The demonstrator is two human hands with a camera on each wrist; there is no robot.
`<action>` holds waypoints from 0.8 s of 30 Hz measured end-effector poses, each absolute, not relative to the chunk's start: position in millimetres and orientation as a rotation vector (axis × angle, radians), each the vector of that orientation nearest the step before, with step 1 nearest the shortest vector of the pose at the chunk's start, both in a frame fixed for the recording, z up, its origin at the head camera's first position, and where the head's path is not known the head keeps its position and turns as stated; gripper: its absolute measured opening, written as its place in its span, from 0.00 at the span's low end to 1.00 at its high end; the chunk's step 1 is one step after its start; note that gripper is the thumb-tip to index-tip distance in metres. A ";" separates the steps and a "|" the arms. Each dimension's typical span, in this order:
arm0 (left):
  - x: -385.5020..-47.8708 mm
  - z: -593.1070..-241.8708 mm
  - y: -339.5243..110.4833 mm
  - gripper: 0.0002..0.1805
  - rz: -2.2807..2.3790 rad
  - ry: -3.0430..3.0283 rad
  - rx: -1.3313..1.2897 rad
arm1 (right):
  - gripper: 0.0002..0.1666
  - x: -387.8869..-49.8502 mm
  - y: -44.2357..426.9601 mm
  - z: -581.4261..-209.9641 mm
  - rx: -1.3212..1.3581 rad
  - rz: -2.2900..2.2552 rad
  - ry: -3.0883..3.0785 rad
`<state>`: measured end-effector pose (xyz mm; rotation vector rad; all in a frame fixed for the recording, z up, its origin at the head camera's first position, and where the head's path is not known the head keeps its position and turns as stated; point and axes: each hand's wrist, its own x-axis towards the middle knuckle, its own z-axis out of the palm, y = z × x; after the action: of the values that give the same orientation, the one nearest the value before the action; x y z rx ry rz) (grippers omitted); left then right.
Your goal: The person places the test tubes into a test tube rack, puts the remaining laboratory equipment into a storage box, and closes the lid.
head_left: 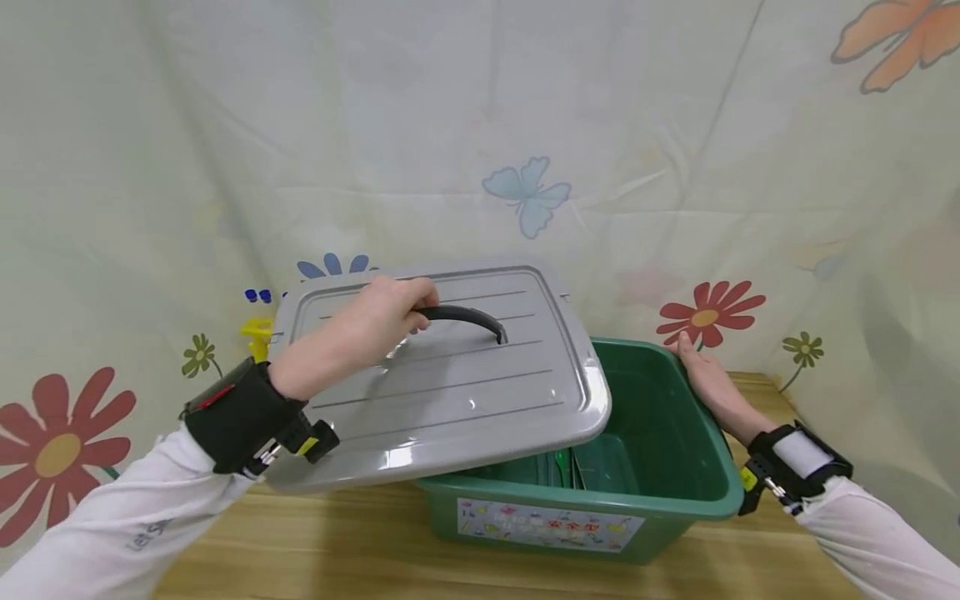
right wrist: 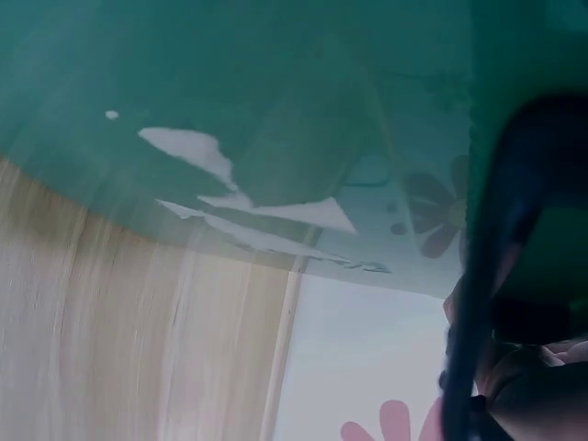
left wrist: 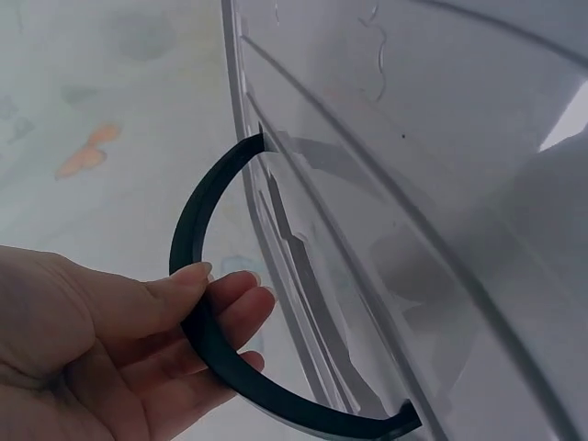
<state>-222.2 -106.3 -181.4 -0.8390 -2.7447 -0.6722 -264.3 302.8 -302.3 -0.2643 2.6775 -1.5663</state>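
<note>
My left hand (head_left: 382,321) pinches the dark curved handle (left wrist: 220,349) of a grey plastic lid (head_left: 465,383) between thumb and fingers. Tilted, the lid covers the left part of a green plastic bin (head_left: 585,504). On the bin's far right rim lies my right hand (head_left: 716,387); it grips the side there, its fingers mostly hidden. A green item (head_left: 562,467) and some dark flat pieces show inside the bin, partly under the lid. In the right wrist view, a dark curved part and the bin's side (right wrist: 276,119) hide most of that hand.
The bin stands on a wooden table (head_left: 360,542) in front of a flower-printed curtain (head_left: 420,150). Behind the lid at left, a yellow object (head_left: 258,333) and small blue pieces (head_left: 257,296) peek out. A label (head_left: 551,525) is stuck on the bin's front.
</note>
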 end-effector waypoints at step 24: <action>-236.8 -198.7 -20.4 0.05 -0.543 -2.816 -1.103 | 0.53 -266.2 314.0 -299.2 -0.188 -1.675 2.473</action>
<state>-236.8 -20.4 -198.7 -1.1031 -2.8161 -0.5430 -266.2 314.0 -299.2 -0.1878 2.4729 -1.6754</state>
